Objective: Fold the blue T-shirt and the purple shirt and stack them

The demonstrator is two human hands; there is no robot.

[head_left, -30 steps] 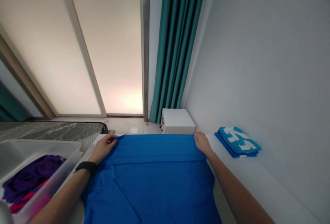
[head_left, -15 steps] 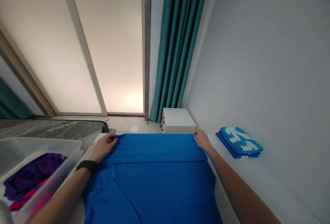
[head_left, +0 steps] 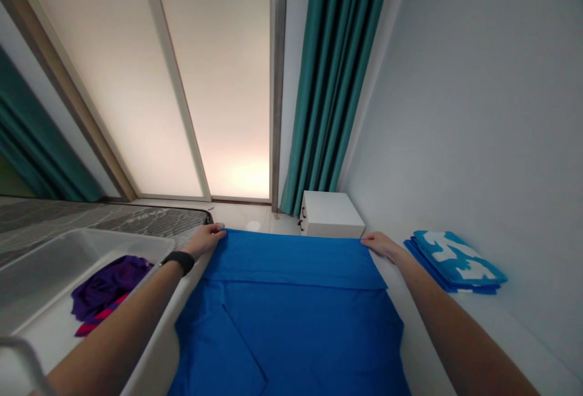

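A plain blue garment (head_left: 296, 329) lies spread over the white surface in front of me. A wide band runs along its far edge, and a slanted line crosses its left part. Its lower end runs out of the picture. My left hand (head_left: 207, 241), with a dark band on the wrist, pinches the far left corner. The far right corner is held between the thumb and fingers of my right hand (head_left: 380, 245). Between both hands the far edge is stretched nearly straight.
On the left stands a clear plastic bin (head_left: 91, 235) with purple and pink-red cloth (head_left: 112, 286) inside. Folded blue-and-white fabric (head_left: 458, 259) lies on the white surface at right, by the wall. A white cabinet (head_left: 332, 214) stands beyond, near the green curtain (head_left: 337, 80).
The garment's far edge is pulled wider and tauter, with my hands slightly farther apart. My view has turned a little left. Both hands keep their hold on the corners.
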